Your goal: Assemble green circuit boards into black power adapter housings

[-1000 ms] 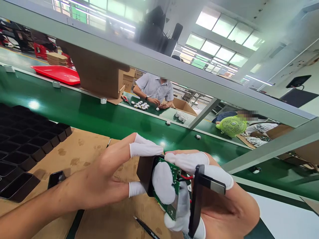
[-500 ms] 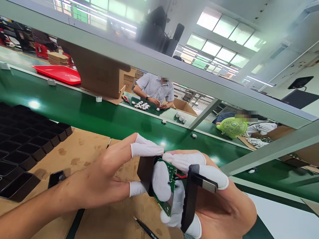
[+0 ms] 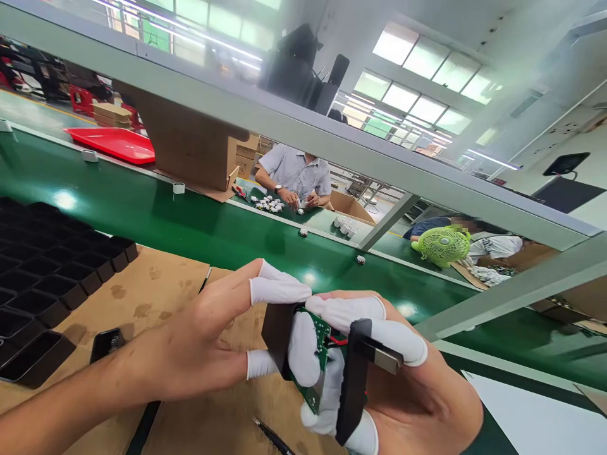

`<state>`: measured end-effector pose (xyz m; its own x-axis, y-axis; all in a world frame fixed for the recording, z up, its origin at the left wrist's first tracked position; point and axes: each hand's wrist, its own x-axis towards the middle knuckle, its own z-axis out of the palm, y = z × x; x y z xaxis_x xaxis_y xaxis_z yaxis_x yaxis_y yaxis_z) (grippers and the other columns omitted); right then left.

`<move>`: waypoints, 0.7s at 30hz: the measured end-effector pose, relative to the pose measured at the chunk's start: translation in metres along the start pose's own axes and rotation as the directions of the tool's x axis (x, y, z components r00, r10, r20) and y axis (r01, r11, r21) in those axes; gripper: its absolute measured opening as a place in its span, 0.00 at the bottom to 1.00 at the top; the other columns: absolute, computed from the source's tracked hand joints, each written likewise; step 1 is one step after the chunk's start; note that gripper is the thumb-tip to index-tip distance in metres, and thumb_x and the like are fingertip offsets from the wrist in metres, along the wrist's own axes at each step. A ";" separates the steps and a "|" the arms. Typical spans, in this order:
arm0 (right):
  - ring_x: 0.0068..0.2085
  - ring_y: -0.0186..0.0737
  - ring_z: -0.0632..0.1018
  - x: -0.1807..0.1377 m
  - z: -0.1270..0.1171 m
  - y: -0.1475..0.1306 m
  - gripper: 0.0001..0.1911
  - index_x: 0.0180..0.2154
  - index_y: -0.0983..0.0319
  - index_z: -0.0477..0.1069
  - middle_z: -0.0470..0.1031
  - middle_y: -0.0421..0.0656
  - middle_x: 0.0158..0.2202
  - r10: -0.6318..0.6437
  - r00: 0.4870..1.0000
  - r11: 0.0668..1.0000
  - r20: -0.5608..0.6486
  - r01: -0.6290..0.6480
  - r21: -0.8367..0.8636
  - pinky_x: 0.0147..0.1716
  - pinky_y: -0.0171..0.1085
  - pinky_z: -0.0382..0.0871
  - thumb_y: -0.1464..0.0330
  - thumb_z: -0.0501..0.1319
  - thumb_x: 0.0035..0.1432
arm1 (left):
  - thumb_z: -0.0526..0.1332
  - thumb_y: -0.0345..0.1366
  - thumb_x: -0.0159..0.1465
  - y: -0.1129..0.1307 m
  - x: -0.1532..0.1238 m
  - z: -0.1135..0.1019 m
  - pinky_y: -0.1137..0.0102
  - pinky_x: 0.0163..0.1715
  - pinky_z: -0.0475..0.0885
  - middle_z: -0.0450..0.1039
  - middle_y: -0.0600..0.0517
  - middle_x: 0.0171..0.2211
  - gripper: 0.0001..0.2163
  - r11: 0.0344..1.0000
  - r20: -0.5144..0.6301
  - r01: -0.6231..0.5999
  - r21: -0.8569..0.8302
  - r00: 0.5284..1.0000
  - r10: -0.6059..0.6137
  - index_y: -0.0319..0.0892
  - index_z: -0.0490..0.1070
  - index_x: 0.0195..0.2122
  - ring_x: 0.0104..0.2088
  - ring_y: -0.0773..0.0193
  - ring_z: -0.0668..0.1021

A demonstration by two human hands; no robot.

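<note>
My left hand [image 3: 203,341], with white finger cots on its fingertips, grips a black rectangular housing [image 3: 276,335] from above and below. Between finger and thumb of my right hand [image 3: 422,379] is a green circuit board [image 3: 315,401] with a white blob of material [image 3: 303,351] on its face. The board's left edge sits at the housing's open end, partly inside. A black end cap [image 3: 353,385] with a metal USB plug [image 3: 386,359] rests against my right fingers, joined to the board by red and black wires. Below lie black tweezers [image 3: 274,437] on the cardboard.
Rows of black housings [image 3: 57,294] stand at left on cardboard [image 3: 183,284], near a small black part [image 3: 107,343]. Behind runs a green conveyor belt [image 3: 227,227] carrying small white parts. A grey frame bar [image 3: 284,114] crosses above; co-workers sit opposite beside a green fan [image 3: 443,245].
My right hand has shifted slightly left with the board and end cap, bringing the board a little nearer the housing. Small parts on the belt have moved left.
</note>
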<state>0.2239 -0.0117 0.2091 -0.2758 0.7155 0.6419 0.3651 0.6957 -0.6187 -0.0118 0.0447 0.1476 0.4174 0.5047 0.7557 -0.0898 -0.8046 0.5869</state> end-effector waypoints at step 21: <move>0.51 0.49 0.83 -0.001 0.016 0.013 0.36 0.68 0.43 0.78 0.82 0.42 0.55 -0.033 0.999 0.997 -0.018 0.032 -0.070 0.52 0.47 0.82 0.65 0.82 0.62 | 0.72 0.17 0.65 -0.005 0.001 0.018 0.61 0.66 0.83 0.79 0.50 0.58 0.33 0.958 -0.013 0.086 -0.273 0.996 -0.093 0.54 0.76 0.66 0.58 0.56 0.84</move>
<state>0.2147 -0.0021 0.1932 -0.2713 0.6909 0.6701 0.4179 0.7117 -0.5647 0.0050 0.0436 0.1403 0.4122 0.5816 0.7013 -0.2965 -0.6422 0.7069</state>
